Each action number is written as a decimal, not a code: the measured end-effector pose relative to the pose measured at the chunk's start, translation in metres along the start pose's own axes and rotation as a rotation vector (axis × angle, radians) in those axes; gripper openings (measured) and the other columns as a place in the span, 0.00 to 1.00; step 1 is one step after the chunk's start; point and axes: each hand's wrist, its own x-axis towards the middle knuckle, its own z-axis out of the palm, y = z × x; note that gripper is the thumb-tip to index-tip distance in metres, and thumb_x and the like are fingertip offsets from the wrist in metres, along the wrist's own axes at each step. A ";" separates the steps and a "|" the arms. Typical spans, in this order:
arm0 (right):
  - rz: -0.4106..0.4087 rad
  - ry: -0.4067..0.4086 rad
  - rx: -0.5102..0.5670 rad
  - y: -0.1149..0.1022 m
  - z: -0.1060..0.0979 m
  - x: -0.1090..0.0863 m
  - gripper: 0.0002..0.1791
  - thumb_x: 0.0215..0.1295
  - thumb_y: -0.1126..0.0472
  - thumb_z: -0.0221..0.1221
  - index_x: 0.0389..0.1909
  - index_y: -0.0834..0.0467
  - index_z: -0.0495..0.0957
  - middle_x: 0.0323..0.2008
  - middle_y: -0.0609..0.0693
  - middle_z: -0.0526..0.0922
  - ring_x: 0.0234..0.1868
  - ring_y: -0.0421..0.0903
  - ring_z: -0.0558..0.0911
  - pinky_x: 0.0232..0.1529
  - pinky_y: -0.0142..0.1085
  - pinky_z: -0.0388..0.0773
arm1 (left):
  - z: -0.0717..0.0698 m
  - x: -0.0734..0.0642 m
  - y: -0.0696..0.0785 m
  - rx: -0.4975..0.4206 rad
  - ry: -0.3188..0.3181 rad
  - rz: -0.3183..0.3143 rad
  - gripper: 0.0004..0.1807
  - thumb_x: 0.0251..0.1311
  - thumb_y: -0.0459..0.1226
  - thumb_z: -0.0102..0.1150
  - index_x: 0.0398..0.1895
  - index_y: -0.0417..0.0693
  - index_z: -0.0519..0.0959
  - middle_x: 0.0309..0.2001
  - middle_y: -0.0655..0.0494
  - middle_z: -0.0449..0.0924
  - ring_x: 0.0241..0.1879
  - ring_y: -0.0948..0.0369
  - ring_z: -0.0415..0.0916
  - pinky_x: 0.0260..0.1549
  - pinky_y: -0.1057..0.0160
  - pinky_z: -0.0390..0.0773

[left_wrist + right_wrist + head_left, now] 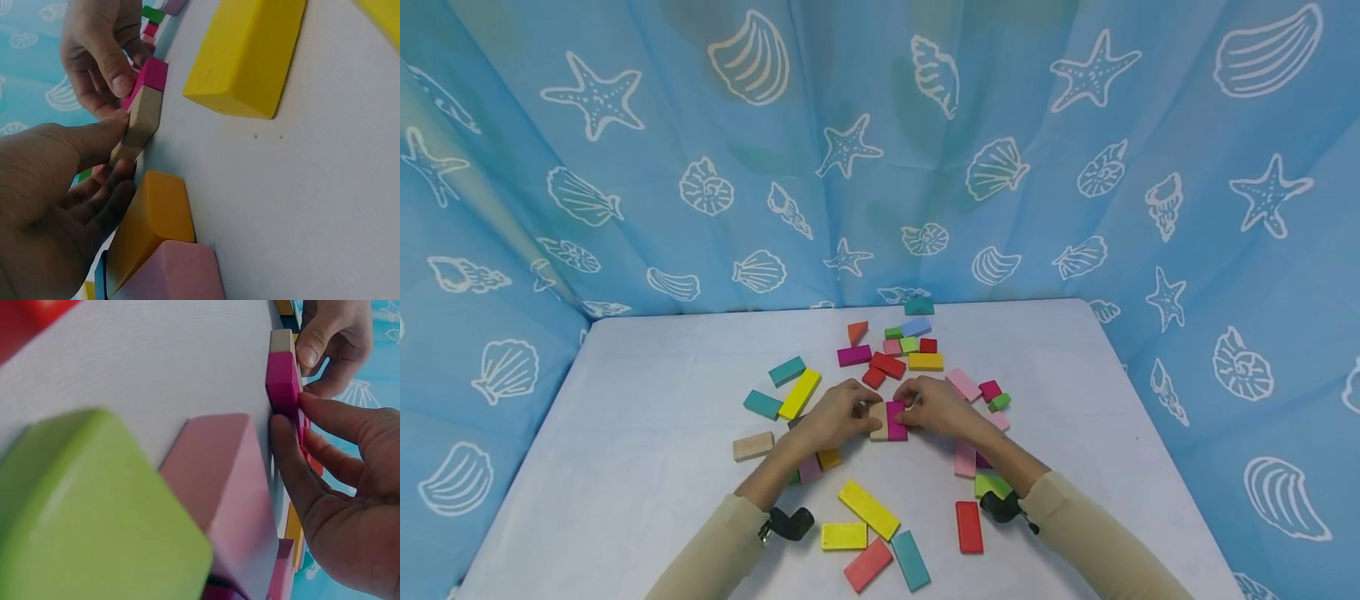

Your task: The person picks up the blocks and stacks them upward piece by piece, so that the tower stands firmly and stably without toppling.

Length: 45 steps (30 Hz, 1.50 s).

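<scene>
In the middle of the white table, a plain wooden block (878, 422) and a magenta block (897, 420) lie flat, long sides together. My left hand (841, 413) grips the wooden block, its thumb (103, 134) along the top edge and the other fingers partly hidden behind. From the other side my right hand (936, 407) holds the magenta block between thumb and fingers. Close by the left hand in its wrist view are an orange block (153, 215) and a pink-purple block (178, 275). A pink block (219, 462) lies near the right hand.
Behind the hands sits a cluster with red blocks (888, 365), a yellow block (926, 362) and a teal triangle (919, 306). Yellow blocks (868, 508), a coral block (868, 565) and a teal block (912, 561) lie in front. A shell-patterned blue curtain (880, 208) surrounds the table.
</scene>
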 end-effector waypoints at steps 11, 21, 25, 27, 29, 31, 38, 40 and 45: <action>-0.099 0.016 0.058 0.017 -0.056 -0.007 0.21 0.65 0.57 0.67 0.58 0.57 0.79 0.48 0.53 0.80 0.42 0.47 0.81 0.37 0.36 0.83 | -0.052 -0.022 -0.010 0.001 -0.035 0.011 0.22 0.62 0.43 0.70 0.59 0.50 0.82 0.52 0.52 0.81 0.44 0.60 0.77 0.42 0.64 0.80; 0.011 0.008 -0.128 0.054 -0.091 -0.004 0.27 0.63 0.56 0.68 0.64 0.54 0.76 0.54 0.57 0.77 0.49 0.52 0.77 0.41 0.37 0.83 | -0.057 -0.045 -0.026 0.080 -0.178 -0.072 0.22 0.54 0.48 0.75 0.54 0.64 0.85 0.50 0.62 0.76 0.51 0.61 0.70 0.49 0.60 0.78; 0.030 -0.039 -0.173 0.063 -0.090 -0.002 0.31 0.62 0.55 0.69 0.66 0.54 0.75 0.55 0.59 0.77 0.53 0.53 0.77 0.44 0.40 0.84 | -0.049 -0.049 -0.025 0.162 -0.163 0.011 0.20 0.51 0.48 0.78 0.49 0.67 0.87 0.49 0.62 0.72 0.51 0.61 0.67 0.46 0.60 0.75; 0.039 -0.055 -0.174 0.064 -0.089 -0.001 0.31 0.62 0.55 0.69 0.66 0.55 0.75 0.56 0.59 0.77 0.54 0.53 0.77 0.45 0.40 0.84 | -0.047 -0.049 -0.023 0.213 -0.155 0.028 0.19 0.50 0.49 0.78 0.47 0.69 0.88 0.49 0.62 0.71 0.51 0.61 0.65 0.45 0.60 0.73; 0.036 -0.065 -0.178 0.065 -0.088 0.000 0.31 0.63 0.54 0.68 0.66 0.55 0.75 0.56 0.59 0.77 0.53 0.52 0.78 0.44 0.39 0.83 | -0.045 -0.049 -0.022 0.259 -0.152 0.034 0.18 0.50 0.50 0.77 0.46 0.70 0.88 0.49 0.63 0.71 0.52 0.61 0.64 0.46 0.59 0.71; 0.038 -0.068 -0.166 0.064 -0.086 0.000 0.30 0.62 0.55 0.69 0.66 0.55 0.75 0.55 0.58 0.77 0.51 0.51 0.78 0.43 0.38 0.83 | -0.044 -0.048 -0.019 0.300 -0.152 0.041 0.17 0.50 0.52 0.77 0.45 0.71 0.88 0.50 0.62 0.71 0.53 0.60 0.63 0.47 0.58 0.70; 0.018 -0.074 -0.105 0.058 -0.079 0.003 0.28 0.61 0.59 0.69 0.61 0.55 0.73 0.49 0.55 0.78 0.41 0.48 0.78 0.37 0.35 0.82 | -0.038 -0.045 -0.014 0.378 -0.162 0.104 0.14 0.48 0.55 0.77 0.39 0.70 0.88 0.48 0.66 0.76 0.52 0.62 0.65 0.52 0.55 0.71; 0.014 -0.071 -0.111 0.057 -0.077 0.003 0.27 0.62 0.59 0.69 0.61 0.54 0.72 0.48 0.54 0.79 0.40 0.48 0.78 0.36 0.34 0.82 | -0.037 -0.045 -0.013 0.373 -0.182 0.121 0.14 0.48 0.55 0.77 0.38 0.69 0.86 0.43 0.71 0.79 0.49 0.64 0.67 0.51 0.56 0.71; -0.001 -0.045 -0.127 0.055 -0.076 0.000 0.27 0.65 0.58 0.66 0.64 0.52 0.72 0.50 0.55 0.78 0.41 0.48 0.78 0.35 0.34 0.82 | -0.032 -0.046 -0.013 0.336 -0.200 0.154 0.15 0.48 0.57 0.76 0.33 0.70 0.81 0.32 0.77 0.76 0.41 0.69 0.70 0.46 0.61 0.70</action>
